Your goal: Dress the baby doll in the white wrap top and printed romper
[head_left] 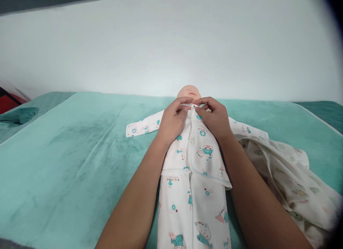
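On my feed, the left hand (175, 118) and right hand (215, 118), nearly closed, seemingly pinch the collar (193, 106) at twelve o'clock — an uneven tug could skew the shirt (200, 159).

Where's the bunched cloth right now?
Head view, lower right: the bunched cloth lies on the green cover, just outside the right forearm, next to the shirt sleeve on that side.

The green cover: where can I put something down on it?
The widest bare patch lies left of the left sleeve and left forearm. A smaller one lies between the right sleeve and white wall. It's crowded at the collar, where left hand and right hand are, and beside the right forearm, where crumpled cloth lies.
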`<state>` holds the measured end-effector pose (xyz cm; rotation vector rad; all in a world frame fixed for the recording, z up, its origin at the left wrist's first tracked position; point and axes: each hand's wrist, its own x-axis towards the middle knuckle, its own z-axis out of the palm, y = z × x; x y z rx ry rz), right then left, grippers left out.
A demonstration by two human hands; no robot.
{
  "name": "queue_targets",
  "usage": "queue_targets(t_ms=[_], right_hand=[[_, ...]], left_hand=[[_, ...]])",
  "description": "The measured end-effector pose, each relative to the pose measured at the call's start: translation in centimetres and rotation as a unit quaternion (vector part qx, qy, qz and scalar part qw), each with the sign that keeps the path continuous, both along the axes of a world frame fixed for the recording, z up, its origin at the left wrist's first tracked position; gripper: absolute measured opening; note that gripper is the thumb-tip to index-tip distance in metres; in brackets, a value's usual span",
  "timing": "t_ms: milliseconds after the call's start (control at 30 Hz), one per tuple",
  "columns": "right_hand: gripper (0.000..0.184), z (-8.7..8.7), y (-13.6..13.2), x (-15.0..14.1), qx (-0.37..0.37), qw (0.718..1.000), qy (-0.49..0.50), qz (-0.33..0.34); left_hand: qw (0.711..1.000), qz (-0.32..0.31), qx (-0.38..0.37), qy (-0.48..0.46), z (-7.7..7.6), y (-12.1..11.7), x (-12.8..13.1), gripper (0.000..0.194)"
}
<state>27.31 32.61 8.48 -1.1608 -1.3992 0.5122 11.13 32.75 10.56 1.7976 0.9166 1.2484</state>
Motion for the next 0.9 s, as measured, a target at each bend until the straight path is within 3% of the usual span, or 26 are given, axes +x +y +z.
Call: queue_targets(t_ms=[233, 433, 567, 667, 900], right_hand=[[0.019, -0.1, 0.0, -0.1, 0.004, 1.0, 0.007, 0.003], [0.017, 0.1, 0.0, 0.4, 0.001, 0.998, 0.059, 0.008], [0.007, 0.5, -0.9, 0.8, 0.0, 0.999, -0.019, 0.047], [0.01, 0.6, -1.9, 0.7, -0.035, 0.998, -0.025, 0.048], [0.011, 0.8, -3.9, 0.1, -0.065, 0.995, -0.036, 0.07]], left_hand=[[0.999, -0.015, -0.025, -0.018, 0.4, -0.5, 0.1, 0.031], [0.997, 0.03, -0.006, -0.078, -0.4, -0.6, -0.1, 0.021], [0.999, 0.04, -0.017, -0.021, -0.7, -2.2, -0.8, 0.017], [0.999, 0.034, 0.01, 0.022, -0.8, -3.2, -1.1, 0.017], [0.997, 0.033, 0.026, 0.057, -0.5, -3.3, -1.2, 0.015]])
